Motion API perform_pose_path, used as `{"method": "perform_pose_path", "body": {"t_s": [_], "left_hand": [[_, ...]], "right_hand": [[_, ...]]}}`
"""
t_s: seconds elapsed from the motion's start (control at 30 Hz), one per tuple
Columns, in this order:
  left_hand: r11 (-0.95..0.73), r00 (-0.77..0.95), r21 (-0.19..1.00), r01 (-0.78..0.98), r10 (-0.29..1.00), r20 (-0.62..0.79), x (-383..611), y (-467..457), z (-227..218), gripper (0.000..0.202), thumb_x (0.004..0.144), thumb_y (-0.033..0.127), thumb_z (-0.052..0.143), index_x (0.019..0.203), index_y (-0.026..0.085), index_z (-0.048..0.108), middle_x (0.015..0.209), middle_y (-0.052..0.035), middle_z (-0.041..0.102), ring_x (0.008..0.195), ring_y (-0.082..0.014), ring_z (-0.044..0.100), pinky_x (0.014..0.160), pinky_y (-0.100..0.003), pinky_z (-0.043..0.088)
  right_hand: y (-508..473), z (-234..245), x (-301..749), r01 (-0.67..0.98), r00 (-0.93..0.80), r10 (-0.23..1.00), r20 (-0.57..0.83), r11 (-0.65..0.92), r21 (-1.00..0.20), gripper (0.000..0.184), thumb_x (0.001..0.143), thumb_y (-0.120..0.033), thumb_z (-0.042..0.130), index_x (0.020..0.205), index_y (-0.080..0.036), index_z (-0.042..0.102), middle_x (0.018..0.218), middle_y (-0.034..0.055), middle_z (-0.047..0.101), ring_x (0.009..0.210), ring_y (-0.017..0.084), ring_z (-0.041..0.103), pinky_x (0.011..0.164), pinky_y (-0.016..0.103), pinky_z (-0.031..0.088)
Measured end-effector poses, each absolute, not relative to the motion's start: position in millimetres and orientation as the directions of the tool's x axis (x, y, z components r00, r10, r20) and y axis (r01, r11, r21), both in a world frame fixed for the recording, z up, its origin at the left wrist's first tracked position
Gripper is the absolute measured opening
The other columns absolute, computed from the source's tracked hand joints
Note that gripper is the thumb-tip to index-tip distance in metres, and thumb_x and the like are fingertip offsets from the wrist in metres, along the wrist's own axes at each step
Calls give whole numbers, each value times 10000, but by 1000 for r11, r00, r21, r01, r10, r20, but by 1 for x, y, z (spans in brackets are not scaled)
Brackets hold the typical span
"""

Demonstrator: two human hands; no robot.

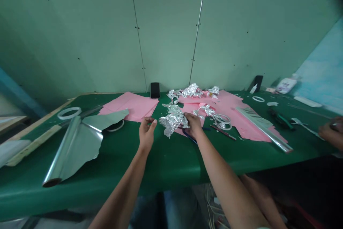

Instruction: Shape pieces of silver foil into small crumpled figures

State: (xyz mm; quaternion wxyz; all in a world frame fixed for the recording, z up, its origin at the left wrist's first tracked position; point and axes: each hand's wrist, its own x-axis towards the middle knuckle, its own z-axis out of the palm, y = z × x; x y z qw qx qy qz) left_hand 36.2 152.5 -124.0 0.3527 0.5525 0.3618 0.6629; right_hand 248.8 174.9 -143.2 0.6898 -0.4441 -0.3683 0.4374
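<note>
Crumpled silver foil (173,119) is between my two hands, above the green table. At its right edge my right hand (193,123) is closed on it, thumb and fingers partly hidden by the foil. My left hand (147,129) is just left of the foil, with a small gap between. Its fingers are curled towards the thumb, and whatever they pinch, if anything, is too small to make out. Behind the foil, more crumpled foil pieces (191,90) lie on pink paper sheets (225,105). Something thin and blue shows under my right hand.
A foil roll (64,150), partly unrolled, lies at the left near a white tape ring (69,113). Another foil roll (265,130) rests on the right-hand paper. A phone (154,90) leans on the wall. Another person's hand (332,132) is at the far right.
</note>
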Motion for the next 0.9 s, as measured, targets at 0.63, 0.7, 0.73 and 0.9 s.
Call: {"method": "perform_pose_path", "body": {"t_s": [0.63,0.7,0.73,0.9], "left_hand": [[-490,-204,829,270,812,546,40,144,-120,195,776,364,637,720,199,548,671,4,554,648,-146,506,626,-260,406],[-501,-197,814,293,802,564,40,145,-121,175,774,350,635,777,196,552,718,4,562,667,-141,508,638,-256,411],[-504,-190,810,299,800,568,40,146,-122,172,772,344,638,798,194,558,736,2,568,674,-139,511,643,-255,414],[-491,-184,813,314,808,560,40,150,-127,172,769,344,649,761,193,568,696,-1,573,659,-142,512,638,-260,418]], "right_hand": [[156,-125,238,-196,286,934,214,275,-941,292,519,-365,832,724,-182,734,670,22,707,563,153,630,535,282,538],[155,-125,238,-186,294,931,219,280,-942,302,529,-381,824,734,-179,733,657,17,702,546,146,624,526,278,537],[155,-125,238,-184,298,929,221,283,-941,306,533,-389,821,736,-178,732,648,13,698,535,143,620,521,277,536],[158,-129,237,-195,298,929,221,286,-938,303,524,-379,828,723,-172,729,646,17,699,535,153,630,511,281,541]]}}
